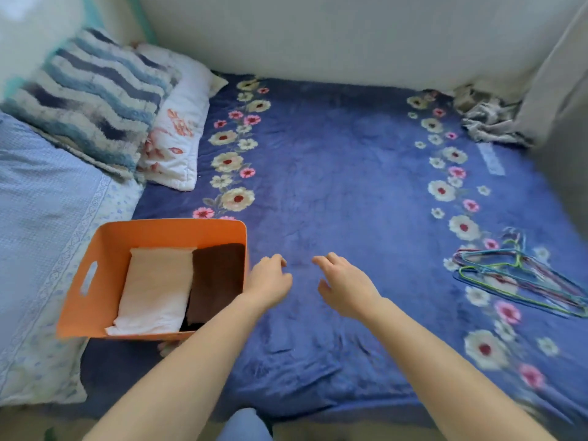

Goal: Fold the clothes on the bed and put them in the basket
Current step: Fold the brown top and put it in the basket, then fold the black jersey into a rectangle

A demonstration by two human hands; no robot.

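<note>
**Left hand (270,278) and right hand (345,283) empty over the bed (350,186)**

Both hands are held out over the blue flowered cover near the bed's front edge, side by side and apart; the fingers of each are loosely curled and hold nothing; whether they touch the cover cannot be told; the left hand is just beside the right wall of the orange basket (95,281), which stands at the bed's front left; in it a folded white cloth (156,288) lies on the left and a folded brown cloth (216,278) on the right, touching along their long sides; a crumpled grey cloth (490,122) lies in the far right corner; wire hangers (515,268) are heaped near the right edge; a striped pillow (92,93) leans on a white pillow (181,128) at the far left corner.
</note>
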